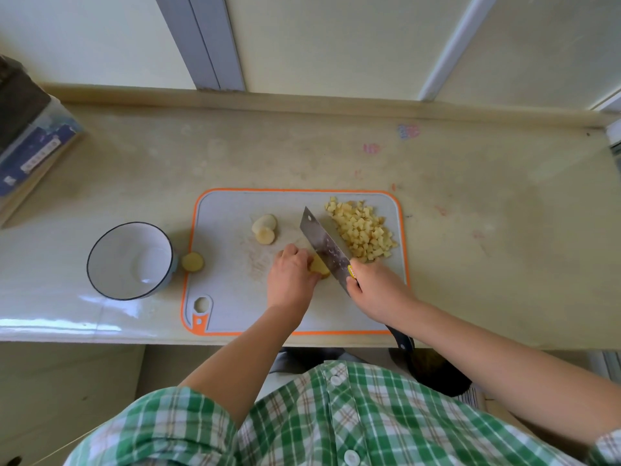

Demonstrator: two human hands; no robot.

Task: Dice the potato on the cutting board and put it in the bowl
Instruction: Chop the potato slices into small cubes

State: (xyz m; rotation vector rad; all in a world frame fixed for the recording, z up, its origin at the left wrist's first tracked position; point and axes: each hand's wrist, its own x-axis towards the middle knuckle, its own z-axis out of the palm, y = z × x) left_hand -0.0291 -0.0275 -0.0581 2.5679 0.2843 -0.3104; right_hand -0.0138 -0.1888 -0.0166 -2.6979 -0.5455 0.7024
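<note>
Potato chunk (321,269) sits mid cutting board (235,314), gripped by my left hand (290,277); my right hand (376,290) grips the knife (322,243), blade against it. Dicing is partway: next I need even downward cuts, fingertips tucked back.

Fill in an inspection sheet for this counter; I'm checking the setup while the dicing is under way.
Surface: counter, pale, with stains.
Job's things: board on the counter; dice piled at its far right; slices further left on it; bowl left of the board, no potato in it.
Clutter: potato end at the board's edge beside the bowl; box at far left.
Hands: left hand holds a potato piece; right hand grips the knife, blade against that piece.
Cables: nothing seen.
Surroundings: wall and frame behind.
</note>
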